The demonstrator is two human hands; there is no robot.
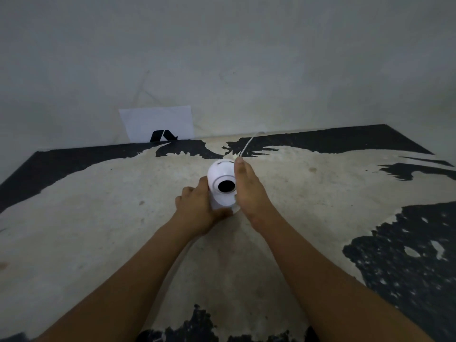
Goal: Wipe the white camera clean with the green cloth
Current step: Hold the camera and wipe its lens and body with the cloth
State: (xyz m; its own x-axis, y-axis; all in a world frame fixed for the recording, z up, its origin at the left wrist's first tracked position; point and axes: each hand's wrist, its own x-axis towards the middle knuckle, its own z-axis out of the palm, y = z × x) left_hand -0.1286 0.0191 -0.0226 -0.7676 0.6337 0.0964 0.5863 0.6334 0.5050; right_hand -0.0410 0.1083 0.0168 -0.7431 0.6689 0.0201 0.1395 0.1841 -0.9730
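Note:
A white camera (pixel 220 174) with a round black lens stands on the worn table (pixel 98 218), near its middle and towards the back. My left hand (pixel 197 206) grips its base from the left, thumb across the front. My right hand (pixel 249 193) lies flat against its right side, fingers stretched along the body towards the back. A thin white cable (pixel 248 144) runs from behind the camera to the wall. No green cloth shows anywhere in view; whether one sits under my right hand cannot be told.
The table's pale surface has black patches at the back, the right (pixel 407 255) and the near edge. A white sheet (pixel 160 124) with a black mark leans on the grey wall behind the table.

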